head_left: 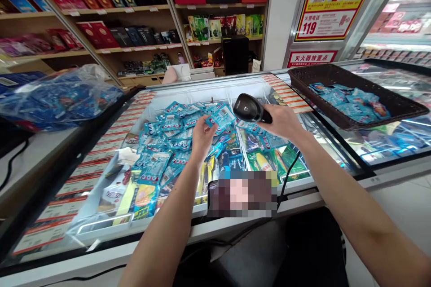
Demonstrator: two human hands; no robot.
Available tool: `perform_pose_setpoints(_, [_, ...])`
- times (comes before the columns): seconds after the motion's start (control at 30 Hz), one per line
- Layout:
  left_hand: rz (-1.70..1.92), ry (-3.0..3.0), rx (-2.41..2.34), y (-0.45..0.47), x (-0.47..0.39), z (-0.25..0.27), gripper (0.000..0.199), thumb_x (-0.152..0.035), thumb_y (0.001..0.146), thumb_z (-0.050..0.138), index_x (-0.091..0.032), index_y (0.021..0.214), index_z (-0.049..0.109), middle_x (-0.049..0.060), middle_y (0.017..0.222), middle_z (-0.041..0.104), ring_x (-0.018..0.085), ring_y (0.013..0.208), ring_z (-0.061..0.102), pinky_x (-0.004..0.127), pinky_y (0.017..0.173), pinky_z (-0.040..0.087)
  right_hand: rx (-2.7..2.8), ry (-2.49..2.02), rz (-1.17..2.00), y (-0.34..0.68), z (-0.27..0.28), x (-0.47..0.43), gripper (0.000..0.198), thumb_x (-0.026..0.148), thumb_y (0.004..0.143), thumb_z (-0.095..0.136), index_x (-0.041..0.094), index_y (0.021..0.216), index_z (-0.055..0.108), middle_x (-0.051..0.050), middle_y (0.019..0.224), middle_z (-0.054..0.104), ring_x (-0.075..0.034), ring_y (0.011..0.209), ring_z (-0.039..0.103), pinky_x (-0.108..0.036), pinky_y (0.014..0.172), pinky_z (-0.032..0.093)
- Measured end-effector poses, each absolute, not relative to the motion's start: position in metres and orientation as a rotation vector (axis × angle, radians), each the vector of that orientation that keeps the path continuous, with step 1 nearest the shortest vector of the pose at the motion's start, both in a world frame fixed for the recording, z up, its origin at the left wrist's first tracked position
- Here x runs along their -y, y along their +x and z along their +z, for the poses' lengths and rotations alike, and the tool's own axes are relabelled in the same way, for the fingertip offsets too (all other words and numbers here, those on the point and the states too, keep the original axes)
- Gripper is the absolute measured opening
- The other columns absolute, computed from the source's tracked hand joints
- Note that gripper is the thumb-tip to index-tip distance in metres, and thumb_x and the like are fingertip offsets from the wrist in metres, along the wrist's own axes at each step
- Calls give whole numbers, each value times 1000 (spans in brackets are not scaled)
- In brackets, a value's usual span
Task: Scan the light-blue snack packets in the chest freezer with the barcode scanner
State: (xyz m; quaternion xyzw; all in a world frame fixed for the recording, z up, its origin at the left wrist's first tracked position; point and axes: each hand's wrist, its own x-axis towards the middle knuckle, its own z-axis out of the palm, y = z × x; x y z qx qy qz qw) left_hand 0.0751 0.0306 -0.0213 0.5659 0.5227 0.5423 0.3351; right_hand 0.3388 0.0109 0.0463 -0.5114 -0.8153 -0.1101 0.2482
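My left hand (204,136) pinches a small blue packet (223,117) by its edge, its barcode side turned up. In my right hand (283,121) is a black handheld barcode scanner (248,108), its head pointing left, just right of the packet and apart from it. A black cable (289,172) hangs below the right hand. Under both hands, many similar blue packets (155,165) lie heaped over the glass-topped freezer (101,228), with colourful ice cream wrappers (264,161) visible beneath.
A brown basket (336,114) of blue packets stands at the right. On the left lies a clear plastic bag (84,91) of blue packets. A blurred-out phone-like object (218,197) sits at the front edge. Stocked shelves (121,49) rise behind.
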Motion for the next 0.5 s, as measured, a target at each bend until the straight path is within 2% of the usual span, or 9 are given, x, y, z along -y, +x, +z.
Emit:
perform_pose_setpoints(0.23, [1449,1552,-1384,74,-36,-28,42,-35,71,62,-20,109,49,0,75,61,13,65,58,26,59,50,2247,-1356,-250,321,18,-11,30,40,77,54,19,97,59,-4,84,67,-19,73,60,-28,60,35])
perform_pose_setpoints(0.5, [1449,1641,-1409,79,-35,-27,38,-31,74,60,-20,108,50,-1,76,59,11,66,55,25,64,49,2251,-1406,-238,324,14,-9,28,41,77,53,19,93,59,-4,85,67,-19,73,60,-28,59,33])
